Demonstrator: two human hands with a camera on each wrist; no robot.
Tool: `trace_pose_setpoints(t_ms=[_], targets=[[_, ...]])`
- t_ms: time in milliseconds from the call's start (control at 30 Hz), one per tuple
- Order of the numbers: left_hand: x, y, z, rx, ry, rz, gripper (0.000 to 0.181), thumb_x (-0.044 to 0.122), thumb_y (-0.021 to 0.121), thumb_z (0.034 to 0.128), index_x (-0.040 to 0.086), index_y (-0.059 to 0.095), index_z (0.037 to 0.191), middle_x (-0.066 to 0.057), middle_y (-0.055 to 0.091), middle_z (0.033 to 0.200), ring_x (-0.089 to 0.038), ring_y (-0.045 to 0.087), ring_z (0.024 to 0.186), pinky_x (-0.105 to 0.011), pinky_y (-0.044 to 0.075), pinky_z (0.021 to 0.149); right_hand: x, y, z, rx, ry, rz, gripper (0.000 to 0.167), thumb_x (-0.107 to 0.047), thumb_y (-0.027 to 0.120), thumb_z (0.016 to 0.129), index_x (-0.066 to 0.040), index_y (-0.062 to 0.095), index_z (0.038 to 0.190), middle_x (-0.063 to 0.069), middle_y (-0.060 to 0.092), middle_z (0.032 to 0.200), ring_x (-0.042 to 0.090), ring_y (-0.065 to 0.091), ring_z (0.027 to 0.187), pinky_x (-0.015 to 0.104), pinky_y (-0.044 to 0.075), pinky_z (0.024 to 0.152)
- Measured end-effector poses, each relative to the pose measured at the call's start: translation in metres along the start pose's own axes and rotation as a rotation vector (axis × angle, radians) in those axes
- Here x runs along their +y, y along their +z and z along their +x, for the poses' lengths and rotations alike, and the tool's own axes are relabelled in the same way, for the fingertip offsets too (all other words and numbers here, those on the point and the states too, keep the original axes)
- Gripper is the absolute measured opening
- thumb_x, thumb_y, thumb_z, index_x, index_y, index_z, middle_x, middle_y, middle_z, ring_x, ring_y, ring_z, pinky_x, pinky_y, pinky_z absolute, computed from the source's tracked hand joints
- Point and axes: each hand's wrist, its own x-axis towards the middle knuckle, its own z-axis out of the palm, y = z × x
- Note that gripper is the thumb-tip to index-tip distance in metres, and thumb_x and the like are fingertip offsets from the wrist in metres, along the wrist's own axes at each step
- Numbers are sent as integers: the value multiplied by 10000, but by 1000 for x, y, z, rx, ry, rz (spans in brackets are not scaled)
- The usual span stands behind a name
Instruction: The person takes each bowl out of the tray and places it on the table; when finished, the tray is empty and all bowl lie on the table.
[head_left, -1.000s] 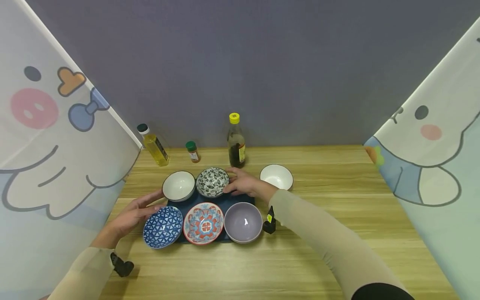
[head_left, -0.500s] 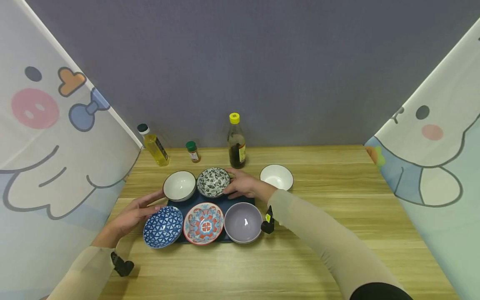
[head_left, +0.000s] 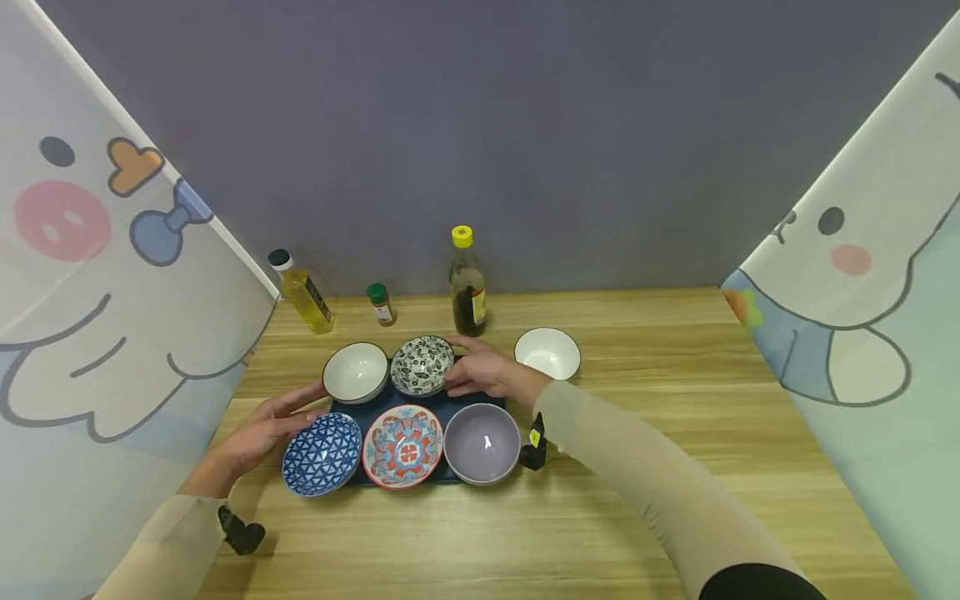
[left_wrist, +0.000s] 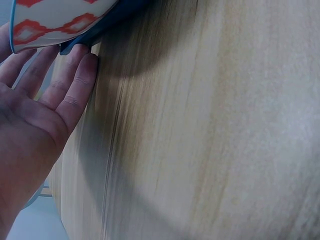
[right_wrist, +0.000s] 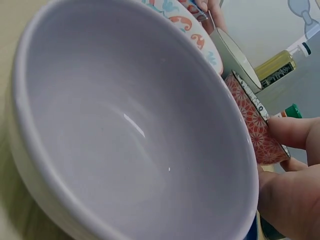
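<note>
A dark blue tray [head_left: 491, 397] bears two rows of bowls. My left hand [head_left: 264, 429] is at its left side, fingers extended, with fingertips at the tray edge and thumb by the rim of a blue triangle-patterned bowl [head_left: 322, 454]. In the left wrist view this left hand [left_wrist: 42, 95] reaches under the bowl's overhang. My right hand [head_left: 483, 369] pinches a small bowl with black-and-white floral inside [head_left: 422, 367]; its outside [right_wrist: 252, 120] is red-patterned in the right wrist view. A white bowl [head_left: 356, 372], a red-rimmed patterned bowl [head_left: 403, 447] and a purple-grey bowl [head_left: 482, 444] stand around it.
Another white bowl [head_left: 547, 353] stands on the wooden table [head_left: 660, 417], right of the tray. Behind are an oil bottle [head_left: 306, 296], a green-capped spice jar [head_left: 381, 305] and a yellow-capped bottle [head_left: 468, 292]. A grey wall [head_left: 525, 150] closes off the back.
The head view has shifted slightly, so everything sits a little further left. Hands and bowls otherwise keep nearly the same places.
</note>
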Motion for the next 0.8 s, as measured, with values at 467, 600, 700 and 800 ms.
trace_pose_setpoints(t_ms=[467, 600, 700, 800], targets=[[1, -1, -1, -4, -27, 19, 658, 175, 578, 1048, 25, 272, 1611, 50, 456, 1577, -9, 582, 1279, -210, 515, 971, -1, 7, -6, 55, -11, 62, 842, 147, 585, 898, -190, 306, 1618, 301, 432, 1447, 315, 664, 987, 453, 578, 946], [0, -2, -1, -7, -19, 7, 645, 156, 569, 1050, 11, 273, 1605, 162, 489, 1505, -24, 588, 1281, -219, 521, 973, -5, 7, -12, 49, -27, 72, 838, 149, 588, 901, -197, 316, 1614, 293, 402, 1472, 345, 668, 1039, 442, 585, 935], [1, -2, 0, -13, -10, 18, 630, 148, 560, 1052, 5, 283, 1600, 1, 455, 1588, -28, 581, 1291, -218, 517, 979, -11, 7, -19, 42, -40, 79, 827, 151, 584, 910, -202, 320, 1611, 295, 402, 1476, 372, 667, 1084, 435, 586, 937], [2, -2, 1, -22, -12, 38, 623, 158, 554, 1054, 6, 292, 1598, -193, 349, 1636, -4, 567, 1297, -201, 504, 982, -19, 6, -28, 29, -50, 88, 823, 147, 579, 918, -205, 313, 1612, 297, 419, 1470, 405, 648, 1154, 424, 585, 944]])
